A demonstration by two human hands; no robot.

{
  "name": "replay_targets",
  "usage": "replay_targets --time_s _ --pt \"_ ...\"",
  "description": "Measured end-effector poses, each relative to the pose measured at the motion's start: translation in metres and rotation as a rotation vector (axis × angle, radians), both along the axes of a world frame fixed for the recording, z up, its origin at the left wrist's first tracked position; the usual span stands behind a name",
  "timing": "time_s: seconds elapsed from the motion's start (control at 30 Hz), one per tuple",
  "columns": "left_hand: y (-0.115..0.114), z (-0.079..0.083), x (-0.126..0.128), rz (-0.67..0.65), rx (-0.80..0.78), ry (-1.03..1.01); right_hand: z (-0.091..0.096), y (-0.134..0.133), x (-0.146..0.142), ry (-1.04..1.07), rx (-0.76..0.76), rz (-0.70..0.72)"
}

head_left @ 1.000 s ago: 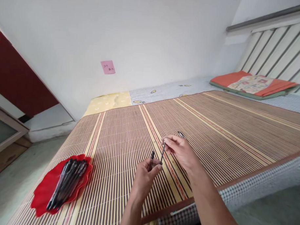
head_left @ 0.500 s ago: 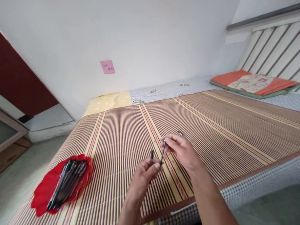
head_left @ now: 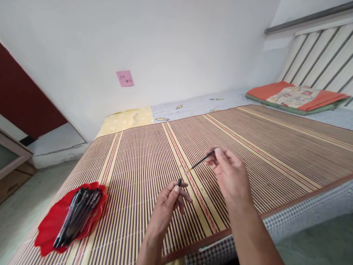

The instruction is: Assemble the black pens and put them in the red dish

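My right hand [head_left: 231, 171] pinches a pen refill [head_left: 199, 163] by its upper end, above the mat. The refill is a thin dark tube slanting down to the left, with a yellowish part and a pale tip at its lower end. Lower and to the left, my left hand [head_left: 167, 200] grips a short black pen part [head_left: 179, 182] between thumb and index finger, its other fingers loosely spread. Whether this is a cap or the end of a barrel, I cannot tell. The refill's tip hangs just above the black part, apart from it.
A red scalloped plate [head_left: 44, 230] holding several black pens [head_left: 79, 214] stands at the left on the striped bamboo mat [head_left: 134, 177]. Folded orange and floral cloth [head_left: 299, 96] lies at the back right by white rails. A pink note [head_left: 124, 78] is stuck to the wall.
My right hand has moved right and up with the refill, whose lower end has come away from my left hand. A dark piece on the mat behind my right hand is now hidden.
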State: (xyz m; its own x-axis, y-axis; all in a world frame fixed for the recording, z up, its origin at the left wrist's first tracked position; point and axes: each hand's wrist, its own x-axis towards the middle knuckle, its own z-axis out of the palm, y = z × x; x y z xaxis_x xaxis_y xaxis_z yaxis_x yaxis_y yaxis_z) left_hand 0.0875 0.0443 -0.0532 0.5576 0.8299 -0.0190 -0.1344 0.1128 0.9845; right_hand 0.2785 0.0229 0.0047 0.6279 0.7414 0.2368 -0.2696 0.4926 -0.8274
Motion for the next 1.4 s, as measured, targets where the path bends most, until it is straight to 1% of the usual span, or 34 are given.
replay_targets --time_s 0.17,0.33,0.5,0.6,0.7,0.77,0.87,0.93,1.0,1.17,1.4 --pt "-0.001 -0.002 0.002 -0.014 -0.008 -0.031 -0.006 0.002 0.001 -0.062 -0.054 0.013" --pt "-0.001 -0.002 0.002 -0.014 0.051 -0.024 -0.007 0.000 0.002 -0.095 -0.068 0.027" --pt "0.000 0.002 0.000 -0.016 0.097 -0.012 -0.005 -0.002 0.003 -0.144 -0.082 0.038" --pt "-0.001 0.006 -0.001 -0.019 0.106 -0.016 -0.006 -0.001 0.006 -0.173 -0.077 0.020" --pt "-0.001 0.009 -0.002 -0.011 0.110 -0.013 -0.005 -0.004 0.010 -0.189 -0.059 0.032" --pt "-0.002 0.009 -0.002 0.000 0.122 0.000 -0.002 -0.008 0.010 -0.256 -0.052 0.040" --pt "-0.001 0.008 -0.002 -0.008 0.121 0.009 0.006 -0.013 0.008 -0.420 -0.071 0.059" --pt "-0.001 0.007 -0.001 -0.026 0.103 -0.012 0.009 -0.015 0.004 -0.500 -0.088 0.112" --pt "-0.001 0.005 0.000 -0.037 0.077 -0.046 0.009 -0.014 0.000 -0.536 -0.100 0.194" --pt "-0.002 0.003 0.002 -0.056 -0.001 -0.122 0.003 -0.007 -0.005 -0.536 -0.142 0.397" --pt "-0.005 0.005 0.005 -0.088 -0.114 -0.275 -0.006 -0.003 -0.006 -0.643 -0.203 0.581"
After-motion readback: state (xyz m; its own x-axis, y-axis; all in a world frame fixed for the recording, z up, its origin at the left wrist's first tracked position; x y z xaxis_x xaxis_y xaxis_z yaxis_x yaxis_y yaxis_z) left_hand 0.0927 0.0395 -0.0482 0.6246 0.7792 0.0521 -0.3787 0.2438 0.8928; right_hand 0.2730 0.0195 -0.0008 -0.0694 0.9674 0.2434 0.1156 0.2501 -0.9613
